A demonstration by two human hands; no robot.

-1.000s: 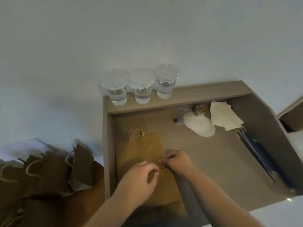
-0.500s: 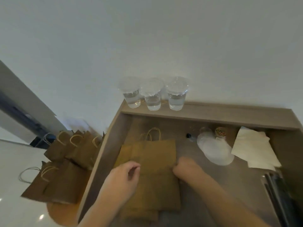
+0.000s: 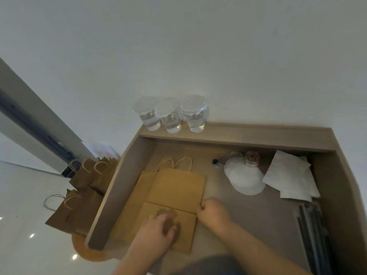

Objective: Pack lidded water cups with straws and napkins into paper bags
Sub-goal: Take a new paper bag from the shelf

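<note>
Currently, a person's right hand is pinching the right edge of the flat brown paper bag with tightly curled fingers, while the blurred left hand is gripping the bag's folded bottom flap. Beyond the bag, three lidded water cups are standing in a row; right of the bag, white napkins and dark straws are lying.
</note>
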